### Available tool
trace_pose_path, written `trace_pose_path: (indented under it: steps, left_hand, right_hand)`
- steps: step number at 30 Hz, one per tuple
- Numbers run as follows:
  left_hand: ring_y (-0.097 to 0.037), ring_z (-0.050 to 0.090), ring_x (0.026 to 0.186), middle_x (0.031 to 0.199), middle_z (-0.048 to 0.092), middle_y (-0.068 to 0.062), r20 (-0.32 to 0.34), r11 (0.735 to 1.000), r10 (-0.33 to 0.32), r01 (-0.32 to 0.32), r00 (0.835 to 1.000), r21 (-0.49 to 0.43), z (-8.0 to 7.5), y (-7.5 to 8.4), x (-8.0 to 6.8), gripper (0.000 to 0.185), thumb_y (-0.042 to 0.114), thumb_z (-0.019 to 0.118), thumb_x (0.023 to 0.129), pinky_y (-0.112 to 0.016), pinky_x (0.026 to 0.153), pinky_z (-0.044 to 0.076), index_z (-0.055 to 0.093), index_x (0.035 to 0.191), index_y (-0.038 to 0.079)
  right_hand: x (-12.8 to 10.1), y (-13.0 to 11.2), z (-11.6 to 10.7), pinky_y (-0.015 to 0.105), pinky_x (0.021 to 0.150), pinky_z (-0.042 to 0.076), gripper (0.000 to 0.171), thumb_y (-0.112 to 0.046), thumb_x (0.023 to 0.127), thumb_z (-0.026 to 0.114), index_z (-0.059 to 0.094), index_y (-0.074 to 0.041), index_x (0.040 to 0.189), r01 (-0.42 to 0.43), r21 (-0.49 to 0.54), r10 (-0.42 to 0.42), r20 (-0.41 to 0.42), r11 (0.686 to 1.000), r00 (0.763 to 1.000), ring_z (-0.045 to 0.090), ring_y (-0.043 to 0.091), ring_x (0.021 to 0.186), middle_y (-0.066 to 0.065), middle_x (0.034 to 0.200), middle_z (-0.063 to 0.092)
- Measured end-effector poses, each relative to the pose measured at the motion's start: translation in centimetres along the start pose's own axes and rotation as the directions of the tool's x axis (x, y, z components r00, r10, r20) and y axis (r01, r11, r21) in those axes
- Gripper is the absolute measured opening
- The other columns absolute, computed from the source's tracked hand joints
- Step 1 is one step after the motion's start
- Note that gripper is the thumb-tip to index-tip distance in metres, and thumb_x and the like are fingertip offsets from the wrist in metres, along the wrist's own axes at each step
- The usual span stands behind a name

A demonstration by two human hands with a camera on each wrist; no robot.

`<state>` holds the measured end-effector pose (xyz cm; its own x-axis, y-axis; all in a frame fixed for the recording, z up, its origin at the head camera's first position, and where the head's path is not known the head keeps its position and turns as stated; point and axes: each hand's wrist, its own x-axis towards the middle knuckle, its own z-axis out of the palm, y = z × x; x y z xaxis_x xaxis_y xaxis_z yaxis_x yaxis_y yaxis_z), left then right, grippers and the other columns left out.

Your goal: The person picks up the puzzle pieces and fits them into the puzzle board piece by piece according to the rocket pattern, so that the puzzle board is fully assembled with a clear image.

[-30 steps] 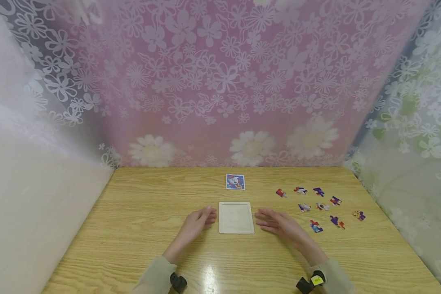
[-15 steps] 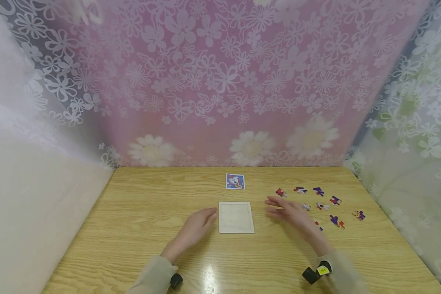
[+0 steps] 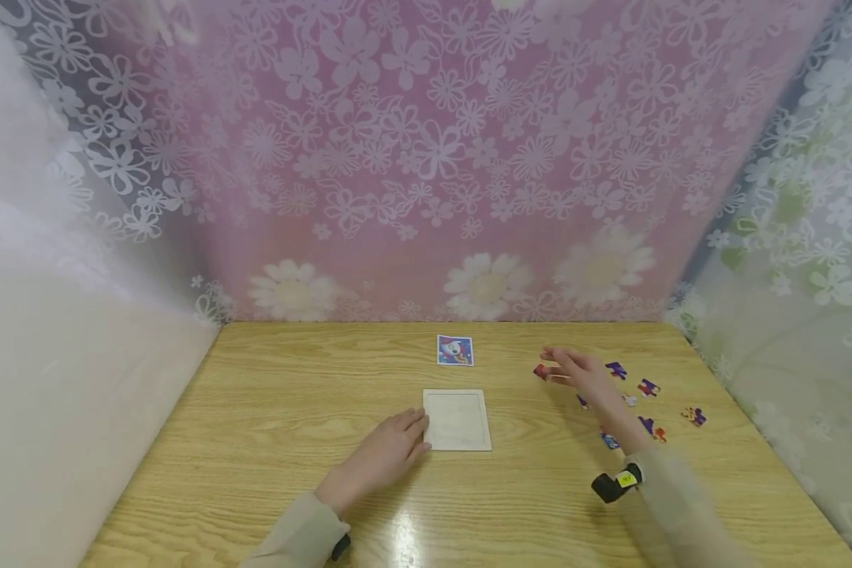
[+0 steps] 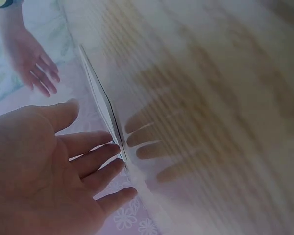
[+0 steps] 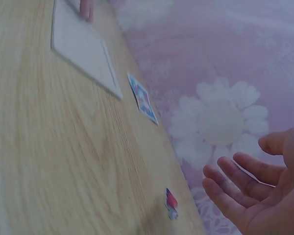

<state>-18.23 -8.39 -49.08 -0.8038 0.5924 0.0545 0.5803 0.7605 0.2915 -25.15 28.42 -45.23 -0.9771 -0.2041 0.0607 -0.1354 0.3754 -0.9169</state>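
A square white puzzle tray (image 3: 457, 421) with a raised rim lies on the wooden table. My left hand (image 3: 386, 450) is at its left edge, fingers extended; in the left wrist view the fingertips (image 4: 118, 149) overlap the edge of the tray (image 4: 102, 100). My right hand (image 3: 582, 377) is over the scattered jigsaw pieces, its fingers loosely bent and holding nothing. Just left of its fingertips lies a red jigsaw piece (image 3: 540, 371), which shows apart from the hand in the right wrist view (image 5: 171, 203). Part of the pieces is hidden under the right hand and forearm.
A small picture card (image 3: 455, 350) of a white cartoon figure lies behind the tray. Several jigsaw pieces, such as a purple one (image 3: 615, 370) and a patterned one (image 3: 693, 416), spread over the right side. Flowered curtains (image 3: 426, 197) border the table (image 3: 291, 386).
My right hand has moved from beside the tray, right and away from me, to the red jigsaw piece. My left hand has turned palm down and come up to the tray's left edge.
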Motion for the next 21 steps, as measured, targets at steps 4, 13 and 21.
trace_pose_path:
  steps: [4,13,21]
  left_hand:
    - [-0.035,0.041,0.144,0.156,0.044,-0.018,0.029,1.0,-0.011,0.01,1.0,0.009,-0.3,0.3,-0.4,0.05,0.029,0.049,0.108,-0.054,0.116,0.037,0.048,0.148,-0.002]
    - [-0.035,0.04,0.145,0.158,0.041,-0.016,0.047,0.999,-0.017,0.015,0.999,0.036,-0.2,0.4,-0.7,0.052,0.031,0.049,0.108,-0.059,0.115,0.036,0.047,0.15,0.001]
    - [-0.032,0.031,0.15,0.164,0.032,-0.011,0.085,0.999,-0.033,0.03,0.996,0.04,0.5,-0.1,-0.8,0.058,0.039,0.042,0.109,-0.059,0.118,0.03,0.037,0.157,0.006]
  right_hand:
    - [1.1,0.4,-0.7,0.053,0.103,0.049,0.052,-0.03,0.112,0.04,0.043,0.005,0.15,0.024,-0.136,-0.024,0.006,0.99,1.0,0.057,0.046,0.125,0.03,0.146,0.05]
    - [3.6,1.9,-1.5,0.054,0.093,0.056,0.043,-0.021,0.108,0.05,0.053,0.005,0.143,0.015,-0.365,-0.002,0.034,0.931,0.999,0.061,0.047,0.117,0.029,0.139,0.057]
    - [4.4,2.7,-1.1,0.054,0.085,0.057,0.037,-0.017,0.103,0.06,0.062,0.001,0.135,0.03,-0.575,0.013,0.07,0.818,0.997,0.064,0.042,0.11,0.026,0.129,0.064]
